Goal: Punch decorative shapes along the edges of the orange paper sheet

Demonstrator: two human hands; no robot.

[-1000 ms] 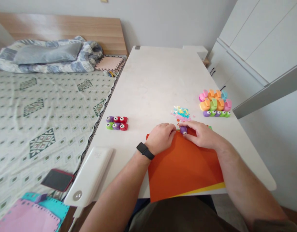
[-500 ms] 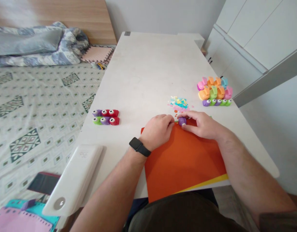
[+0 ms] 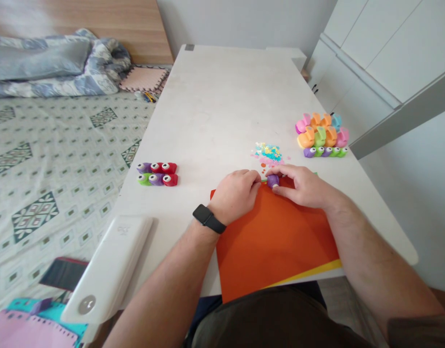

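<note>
A purple craft punch (image 3: 272,181) sits at the far edge of an orange sheet of paper (image 3: 273,241). My right hand (image 3: 302,186) is closed around the punch, fingers on its far side and thumb on its near side. Just left of it, my left hand (image 3: 238,193) has its fingers curled and pinched at the paper's far edge; its fingertips are partly hidden. Yellow paper (image 3: 309,273) shows beneath the orange sheet at the near edge. Beyond the hands lies a pile of small blue, yellow, pink and orange paper cutouts (image 3: 269,153).
Several red, purple and green punches (image 3: 157,174) stand in two rows at left. More coloured punches (image 3: 322,135) stand at right. A white device with a round dial (image 3: 109,266) lies at the table's (image 3: 222,96) near left edge. Punched pink paper (image 3: 30,328) and a phone (image 3: 64,273) are beyond it.
Both hands and the purple punch stay almost in place. The view has shifted very slightly; nothing is visibly taken up or let go.
</note>
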